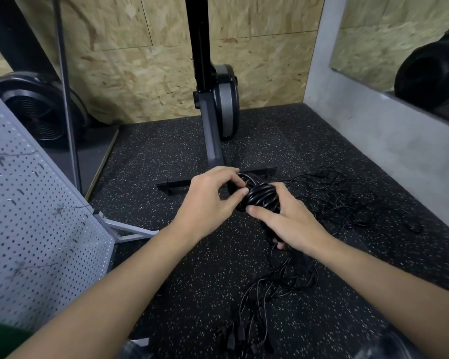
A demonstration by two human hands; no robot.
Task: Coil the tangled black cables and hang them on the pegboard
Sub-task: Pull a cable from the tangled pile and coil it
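Above the speckled rubber floor (192, 281), the right hand (290, 224) grips a coiled black cable (263, 196); the left hand (210, 200) pinches its strands; tangled cables (347, 200) lie beside; the pegboard (36, 229) stands left.

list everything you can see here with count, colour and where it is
coiled cable: one, black, held between both hands
loose cables: tangle, count unclear, black, on the floor right of and below the hands
pegboard: one, grey, left edge, leaning
exercise machine: one, black and grey, upright at centre back
round housing: one, black, back left
floor: one, black with pale flecks
chipboard wall: one, tan, at the back
mirror: one, upper right
left hand: one, pinches the coil's left side
right hand: one, grips the coil from the right
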